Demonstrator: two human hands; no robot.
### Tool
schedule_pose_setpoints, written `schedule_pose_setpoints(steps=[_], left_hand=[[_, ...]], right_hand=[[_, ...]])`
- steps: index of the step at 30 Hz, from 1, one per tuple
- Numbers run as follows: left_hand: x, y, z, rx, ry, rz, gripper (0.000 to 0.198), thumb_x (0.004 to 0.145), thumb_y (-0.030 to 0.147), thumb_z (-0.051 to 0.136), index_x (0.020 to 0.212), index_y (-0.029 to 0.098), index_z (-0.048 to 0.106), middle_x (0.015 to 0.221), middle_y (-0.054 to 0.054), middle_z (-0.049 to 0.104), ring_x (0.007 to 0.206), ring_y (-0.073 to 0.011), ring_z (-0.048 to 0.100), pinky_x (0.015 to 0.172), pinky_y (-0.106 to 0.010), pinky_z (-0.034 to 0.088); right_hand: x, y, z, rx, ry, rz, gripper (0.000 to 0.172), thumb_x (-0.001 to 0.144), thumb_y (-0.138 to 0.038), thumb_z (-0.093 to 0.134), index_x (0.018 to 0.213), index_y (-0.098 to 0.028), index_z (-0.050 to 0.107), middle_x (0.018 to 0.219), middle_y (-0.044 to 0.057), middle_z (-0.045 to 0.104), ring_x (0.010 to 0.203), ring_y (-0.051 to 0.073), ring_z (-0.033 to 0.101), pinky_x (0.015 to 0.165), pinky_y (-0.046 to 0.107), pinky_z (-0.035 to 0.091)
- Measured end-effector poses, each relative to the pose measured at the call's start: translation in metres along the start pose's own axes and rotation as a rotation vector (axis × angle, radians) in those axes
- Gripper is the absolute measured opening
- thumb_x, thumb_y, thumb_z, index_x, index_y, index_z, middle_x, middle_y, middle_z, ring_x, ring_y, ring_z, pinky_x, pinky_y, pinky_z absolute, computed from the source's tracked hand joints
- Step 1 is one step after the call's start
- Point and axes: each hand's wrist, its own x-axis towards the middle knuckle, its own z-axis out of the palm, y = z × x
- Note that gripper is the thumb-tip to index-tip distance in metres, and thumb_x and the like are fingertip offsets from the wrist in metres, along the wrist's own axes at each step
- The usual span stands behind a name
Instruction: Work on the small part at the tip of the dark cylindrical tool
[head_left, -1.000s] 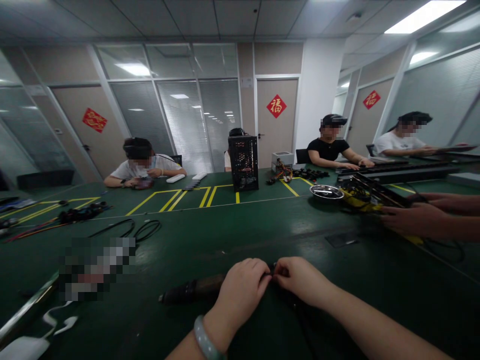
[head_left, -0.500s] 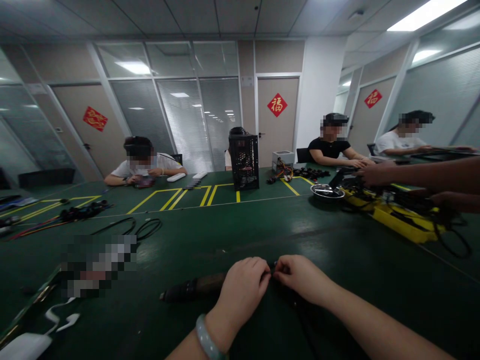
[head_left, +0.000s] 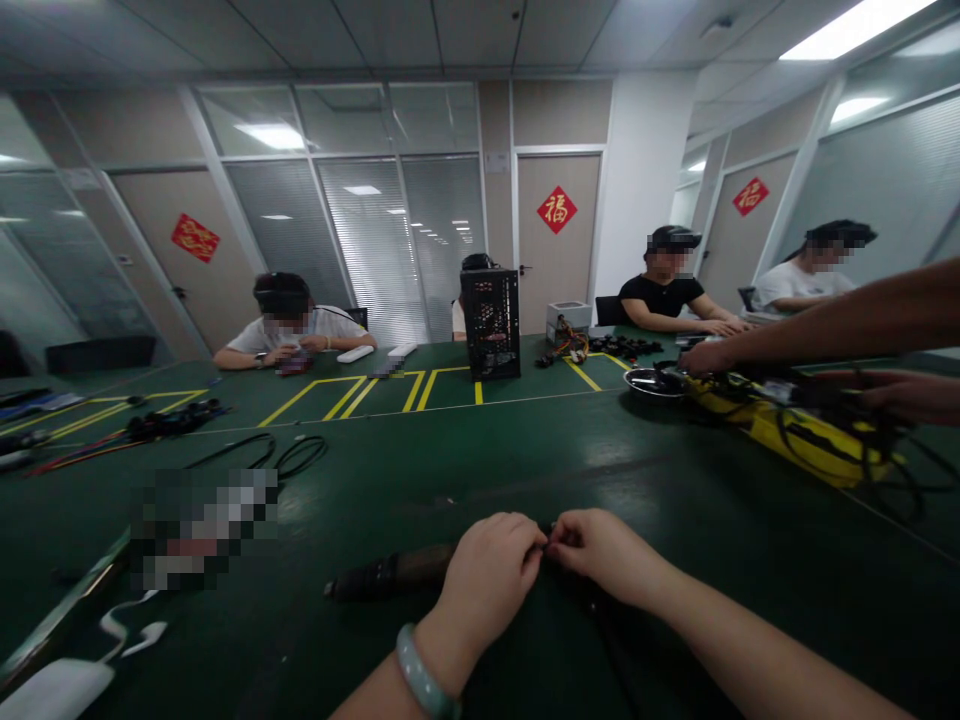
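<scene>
Long dark green work table (head_left: 675, 480) fills this office room with glass walls, and yellow tape lines (head_left: 337, 398) mark its far part. My left hand (head_left: 487, 565) and my right hand (head_left: 600, 545) are almost touching above the table, and both are closed in a small pinch on a thin black cable (head_left: 600, 610), which runs down toward me from between them. Pale green bangle (head_left: 424, 672) sits on my left wrist. Just beside my left hand lies a thick black and brown cylindrical sleeve (head_left: 390, 577), but I cannot see well if it joins the cable.

Farther left lies a loop of black cable (head_left: 300, 455), beside a pixelated patch (head_left: 202, 530). On my right side, the arm of a co-worker (head_left: 825, 330) reaches over a yellow object (head_left: 810, 445) wrapped with black wires, and the hand (head_left: 705, 357) is near a round steel dish (head_left: 652, 380). Black mesh computer case (head_left: 491, 325) stands on the far part of the table.
</scene>
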Motion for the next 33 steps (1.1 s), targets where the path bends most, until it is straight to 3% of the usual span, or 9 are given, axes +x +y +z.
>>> schedule_pose_setpoints(steps=[6,14,20,26,29,33], left_hand=[[-0.0004,0.0033,-0.0014,0.021,0.011,-0.094,0.012,0.086,0.020,0.058,0.098,0.022,0.059,0.100,-0.001,0.063,0.092,-0.0203,0.057,0.082,-0.035,0.044],[-0.0009,0.0029,-0.0018,0.012,0.018,0.002,0.012,0.087,0.015,0.055,0.094,0.023,0.061,0.101,0.000,0.063,0.095,-0.0188,0.057,0.087,-0.035,0.043],[-0.0006,0.0032,-0.0013,0.034,0.035,-0.064,0.012,0.085,0.018,0.060,0.096,0.022,0.060,0.100,-0.001,0.063,0.094,-0.0200,0.057,0.086,-0.036,0.043],[-0.0024,0.0036,0.0013,-0.004,0.047,0.031,0.015,0.086,0.012,0.055,0.096,0.023,0.060,0.104,0.000,0.063,0.098,-0.0199,0.056,0.089,-0.037,0.042],[-0.0021,0.0040,0.0008,-0.002,0.063,-0.006,0.017,0.085,0.014,0.056,0.100,0.023,0.059,0.102,-0.001,0.063,0.094,-0.0202,0.057,0.085,-0.037,0.043],[-0.0014,0.0037,0.0004,0.014,0.050,-0.025,0.010,0.085,0.014,0.056,0.091,0.021,0.059,0.098,-0.001,0.063,0.092,-0.0208,0.057,0.083,-0.037,0.044]], right_hand=[[-0.0013,-0.0005,-0.0021,-0.013,0.014,-0.008,0.013,0.083,-0.028,0.059,0.085,-0.020,0.069,0.077,0.000,0.071,0.068,0.014,0.063,0.053,0.019,0.038],[0.0006,0.0002,-0.0021,-0.030,0.022,-0.028,0.011,0.081,-0.025,0.060,0.084,-0.020,0.070,0.075,0.000,0.070,0.067,0.014,0.062,0.055,0.019,0.038],[0.0001,0.0015,-0.0012,-0.026,0.026,-0.047,0.011,0.081,-0.024,0.060,0.085,-0.020,0.070,0.075,-0.001,0.069,0.067,0.014,0.062,0.055,0.019,0.038],[-0.0011,0.0013,-0.0009,-0.045,0.052,-0.089,0.010,0.081,-0.025,0.060,0.083,-0.022,0.070,0.074,-0.002,0.069,0.067,0.013,0.062,0.056,0.020,0.037],[-0.0008,0.0009,-0.0011,-0.026,0.037,-0.077,0.010,0.082,-0.025,0.060,0.083,-0.022,0.070,0.074,-0.002,0.069,0.067,0.013,0.062,0.055,0.019,0.037],[-0.0008,-0.0010,-0.0026,-0.035,0.029,-0.070,0.011,0.082,-0.025,0.060,0.084,-0.022,0.070,0.076,-0.002,0.069,0.068,0.013,0.062,0.055,0.019,0.037]])
